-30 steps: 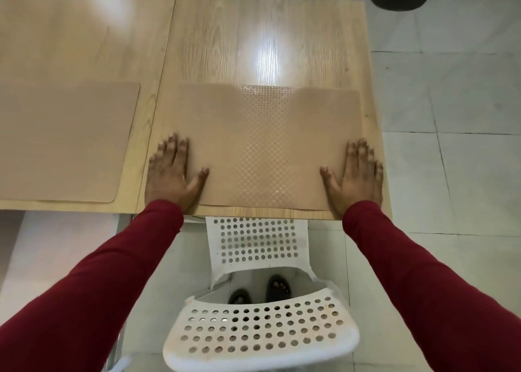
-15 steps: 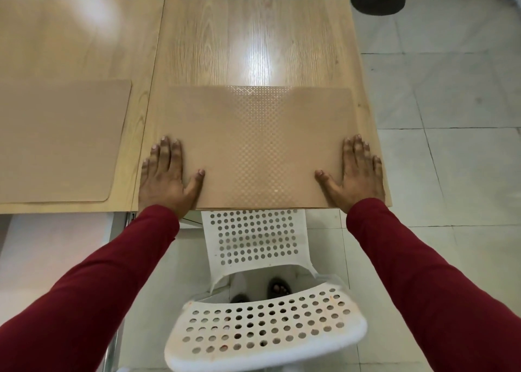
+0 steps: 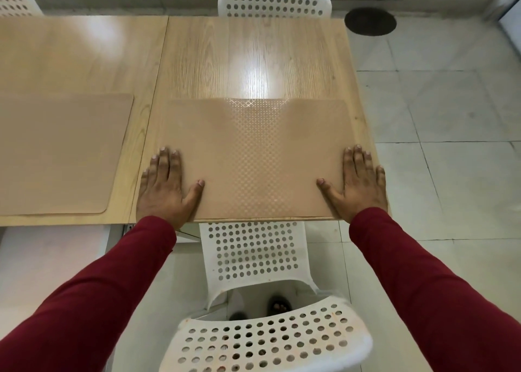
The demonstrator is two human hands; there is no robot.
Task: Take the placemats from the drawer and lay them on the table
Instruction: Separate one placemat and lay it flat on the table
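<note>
While both hands lie flat with fingers spread, they press down on the near corners of a tan placemat [image 3: 253,157] on the wooden counter [image 3: 253,59]. The left hand [image 3: 166,188] covers the mat's near-left corner, its thumb angled inward onto the mat and its outer fingers reaching over the mat's left edge onto bare wood. The right hand [image 3: 359,185] mirrors it at the near-right corner, close to the counter's right edge. Neither hand grips anything; both are open, palms down, well apart across the mat's width. The mat's near edge runs along the counter's near edge, and a dotted texture shows where light falls on its middle. A second placemat [image 3: 56,152] lies flat on the adjoining counter section to the left, apart from the first. Dark red sleeves [image 3: 93,301] cover both arms. A white perforated chair [image 3: 253,259] stands tucked just below the near edge, and another white chair [image 3: 273,2] sits at the far side.
</note>
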